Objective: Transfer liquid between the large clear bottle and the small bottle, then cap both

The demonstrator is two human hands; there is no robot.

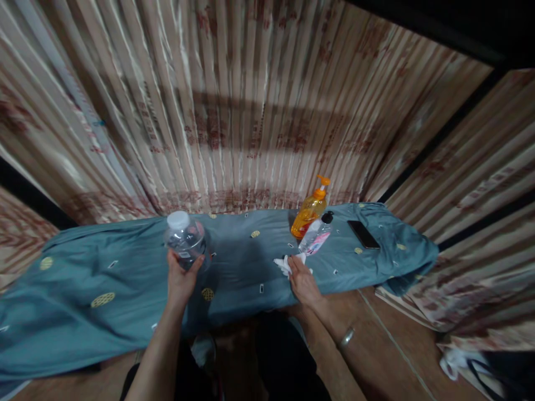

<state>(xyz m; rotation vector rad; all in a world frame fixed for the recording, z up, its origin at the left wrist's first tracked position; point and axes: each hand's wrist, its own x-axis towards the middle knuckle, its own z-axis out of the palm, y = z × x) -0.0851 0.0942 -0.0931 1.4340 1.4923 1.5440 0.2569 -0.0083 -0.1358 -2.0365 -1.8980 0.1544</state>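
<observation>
My left hand is wrapped round the lower part of a large clear plastic bottle with a white cap, upright on the blue-green cloth. In my right hand is a crumpled white tissue, pressed against the cloth. Just beyond that hand stands a clear bottle with a black top and a pink-and-white label. Behind it is an orange pump bottle holding amber liquid.
A black phone lies on the cloth at the right. Pleated, patterned curtains hang behind and at both sides. Dark frame bars cross the right side. Below is a brown tiled floor, with a white-and-dark bundle at lower right.
</observation>
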